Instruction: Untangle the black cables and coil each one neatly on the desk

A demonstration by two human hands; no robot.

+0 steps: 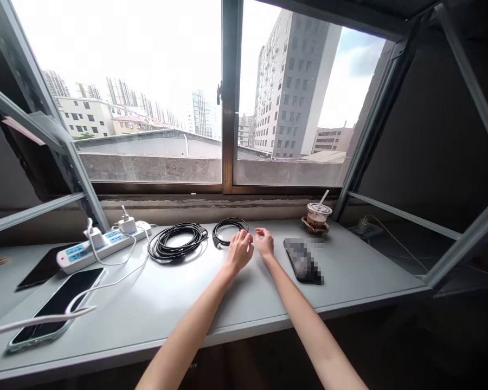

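Two coils of black cable lie on the grey desktop [244, 314]. The larger cable coil [165, 253] is on the left, and the smaller cable coil [214, 236] sits just beyond my left hand [241, 251]. That hand hovers over the near right edge of the small coil, fingers loosely bent and slightly apart; whether it touches the cable I cannot tell. My right hand [264, 244] is close beside it, its bent fingers pointing inward with nothing visible in them. The undersides of both hands are hidden.
A white power strip [106, 245] with plugged-in chargers and white cords stands at the left, near a phone [61, 303] and a dark flat device [40, 269]. Right of my hands lie a black, partly blurred phone [301, 262] and a lidded drink cup [318, 215]. Metal frames flank the desk.
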